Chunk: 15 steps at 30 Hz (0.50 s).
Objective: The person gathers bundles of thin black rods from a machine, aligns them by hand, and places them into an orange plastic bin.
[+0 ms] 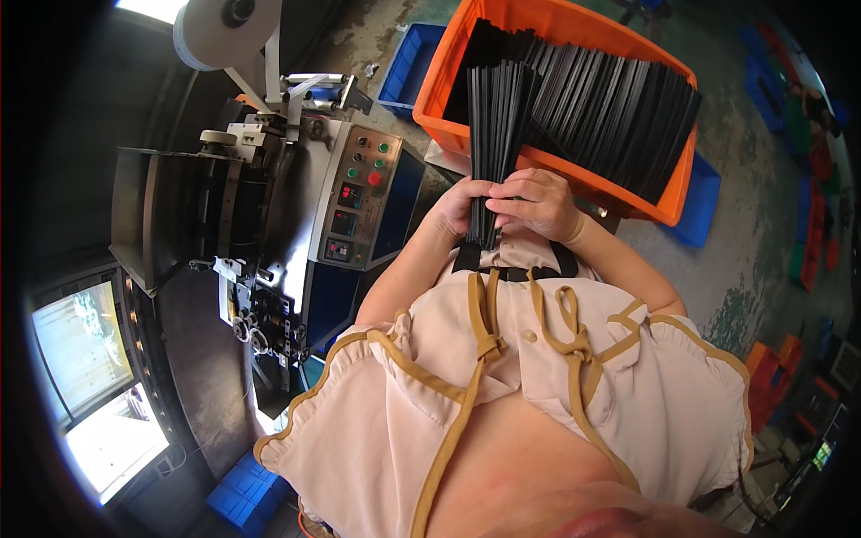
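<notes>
A bundle of thin black strips [496, 121] stands fanned out in front of my chest, over the near edge of an orange plastic crate [430, 122]. My left hand [463, 203] grips the bundle from the left side near its lower end. From the right, my right hand [538, 202] closes its fingers over the same strips. Below the hands, the strip ends are gathered close together; above them they spread apart. Many more black strips [605, 114] lie packed side by side in the crate behind the bundle. The strips' material cannot be told.
On my left stands a machine with a control panel [353, 195] of buttons and displays. A large reel of pale tape [218, 37] sits above it. Blue plastic crates [405, 70] are beside and under the orange one. Another blue crate [249, 494] lies at the lower left, near a window [87, 350].
</notes>
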{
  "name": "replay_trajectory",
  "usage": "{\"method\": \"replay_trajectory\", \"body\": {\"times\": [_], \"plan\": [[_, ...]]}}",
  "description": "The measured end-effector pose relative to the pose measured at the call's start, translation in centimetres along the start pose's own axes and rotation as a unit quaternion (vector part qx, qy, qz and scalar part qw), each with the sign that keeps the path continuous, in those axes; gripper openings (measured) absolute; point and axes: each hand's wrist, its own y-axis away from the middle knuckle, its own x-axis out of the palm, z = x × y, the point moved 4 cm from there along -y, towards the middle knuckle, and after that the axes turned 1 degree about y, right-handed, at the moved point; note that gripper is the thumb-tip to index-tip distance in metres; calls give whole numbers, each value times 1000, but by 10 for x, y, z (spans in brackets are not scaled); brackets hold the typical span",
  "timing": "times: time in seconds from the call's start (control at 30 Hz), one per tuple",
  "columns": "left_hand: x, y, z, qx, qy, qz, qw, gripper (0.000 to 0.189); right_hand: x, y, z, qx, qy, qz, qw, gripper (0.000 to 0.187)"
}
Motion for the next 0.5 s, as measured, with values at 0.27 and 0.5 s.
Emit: {"method": "replay_trajectory", "body": {"times": [0.27, 0.5], "plan": [[-6, -3, 6, 15, 31, 32, 999, 35, 4, 9, 6, 64, 27, 8, 998, 29], [-7, -5, 8, 28, 34, -5, 999, 35, 3, 20, -5, 120, -15, -28, 992, 22]]}}
